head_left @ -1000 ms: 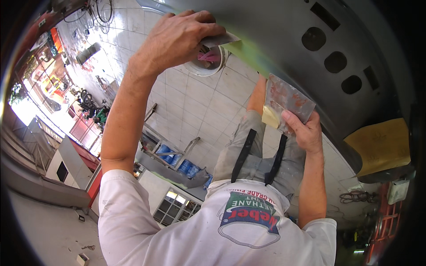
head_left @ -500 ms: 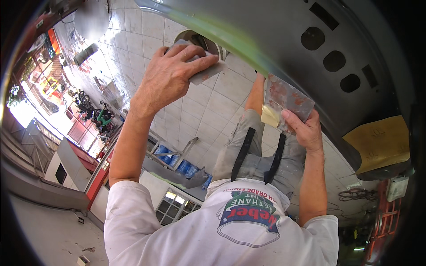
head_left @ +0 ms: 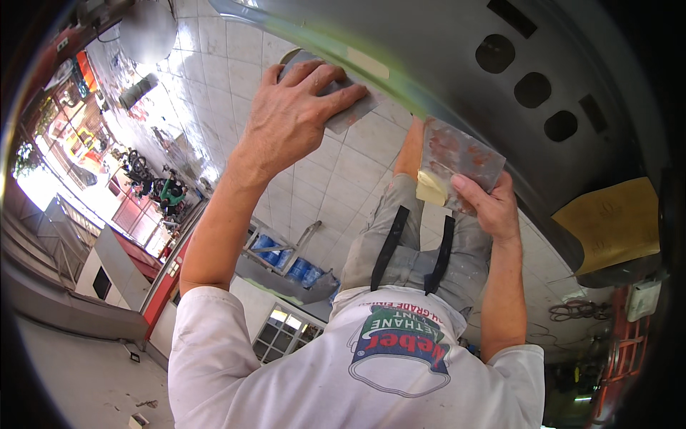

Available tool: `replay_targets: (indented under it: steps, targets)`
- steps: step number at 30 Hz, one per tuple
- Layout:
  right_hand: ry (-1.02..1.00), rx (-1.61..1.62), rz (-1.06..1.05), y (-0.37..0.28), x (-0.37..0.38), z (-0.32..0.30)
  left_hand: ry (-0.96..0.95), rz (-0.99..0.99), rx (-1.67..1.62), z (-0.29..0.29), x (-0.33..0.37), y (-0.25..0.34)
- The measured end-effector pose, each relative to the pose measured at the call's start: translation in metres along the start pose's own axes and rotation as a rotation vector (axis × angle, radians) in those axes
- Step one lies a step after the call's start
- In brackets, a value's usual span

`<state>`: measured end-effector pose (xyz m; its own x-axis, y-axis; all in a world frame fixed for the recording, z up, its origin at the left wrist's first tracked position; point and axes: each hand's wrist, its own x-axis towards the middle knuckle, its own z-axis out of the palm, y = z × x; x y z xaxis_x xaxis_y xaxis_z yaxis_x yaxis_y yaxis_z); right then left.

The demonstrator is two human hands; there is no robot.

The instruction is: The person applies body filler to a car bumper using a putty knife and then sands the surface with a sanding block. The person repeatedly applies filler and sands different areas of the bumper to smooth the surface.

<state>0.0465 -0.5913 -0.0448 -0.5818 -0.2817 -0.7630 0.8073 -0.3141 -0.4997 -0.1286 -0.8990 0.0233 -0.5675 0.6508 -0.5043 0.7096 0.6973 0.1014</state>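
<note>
My left hand (head_left: 289, 125) grips a grey flat putty spreader (head_left: 351, 114), fingers bent over its back, against or close to the edge of a dark grey vehicle panel (head_left: 443, 50). Along that edge runs a greenish-yellow band (head_left: 314, 36), with a pale cream streak of filler (head_left: 368, 63) beside the spreader. My right hand (head_left: 493, 207) holds a grey, reddish-stained mixing plate (head_left: 464, 154), thumb on top and fingers hidden beneath. A lump of pale yellow filler (head_left: 431, 187) sits on the plate's near left corner.
Brown masking paper (head_left: 607, 225) covers part of the panel at right. Below lies a tiled floor (head_left: 321, 179), with a stand (head_left: 286, 247) and blue containers (head_left: 304, 272). Coiled hose or cable (head_left: 579, 311) and an orange-red rack (head_left: 623, 357) are at lower right; motorcycles (head_left: 146, 175) stand far left.
My left hand and spreader have moved right and slightly up along the panel edge. A pale filler streak now shows there. My right hand and the plate have hardly moved.
</note>
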Motion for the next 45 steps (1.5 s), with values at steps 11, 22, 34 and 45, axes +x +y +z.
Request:
replay_targets:
  steps: [11,22,34,45]
  targets:
    - [-0.024,0.006,-0.049,0.005,0.004,-0.001,-0.069,-0.007,-0.022,-0.011,0.055,-0.004]
    - [-0.036,-0.004,0.008,0.003,0.001,-0.004,-0.119,-0.069,-0.114,-0.015,-0.008,0.002]
    - [-0.006,0.006,-0.023,0.006,0.002,-0.004,0.049,-0.041,-0.031,0.013,0.010,-0.026]
    - [0.096,-0.041,-0.023,0.010,-0.001,-0.003,0.096,-0.124,-0.171,-0.003,0.024,-0.102]
